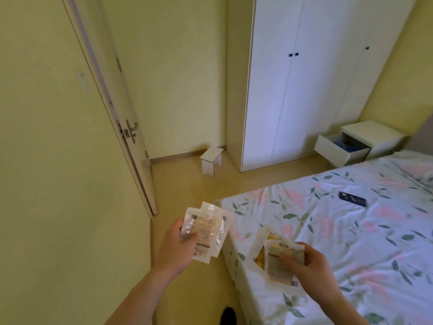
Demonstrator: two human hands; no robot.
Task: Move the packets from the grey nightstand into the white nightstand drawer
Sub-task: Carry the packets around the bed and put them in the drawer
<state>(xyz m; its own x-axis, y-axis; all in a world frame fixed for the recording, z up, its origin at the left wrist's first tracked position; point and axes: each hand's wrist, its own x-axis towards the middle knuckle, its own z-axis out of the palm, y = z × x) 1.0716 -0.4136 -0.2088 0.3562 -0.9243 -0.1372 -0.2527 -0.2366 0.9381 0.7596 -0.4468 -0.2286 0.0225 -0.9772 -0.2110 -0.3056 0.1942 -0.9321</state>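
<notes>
Overhead, the yellow walls and the open door (112, 106) fill the left half of the frame, and a tall white wardrobe (302, 78) with dark knobs takes up the upper right. A bed (351, 231) with a floral sheet spreads across the lower right. Beside the wardrobe, at the right edge about mid-height, stands the white nightstand (375, 134); its drawer (339, 148) is pulled out and something blue lies inside, too small to make out. A small white stool (210, 163) stands on the floor near the centre of the frame, by the wardrobe's lower left corner. A dark flat object (352, 199), perhaps a phone, lies on the sheet at centre right.

Lower centre, the left hand (178, 245) grips a fanned bunch of clear packets (206, 228), thumb pressed on the front and fingers curled behind. To its right, over the bed's near corner, the right hand (307, 266) pinches a second bunch of packets (278, 261) in the same way, thumb on top; yellow contents show through one of them. Both bunches are well apart from the open drawer. A dark shoe tip (228, 315) shows at the bottom edge.
</notes>
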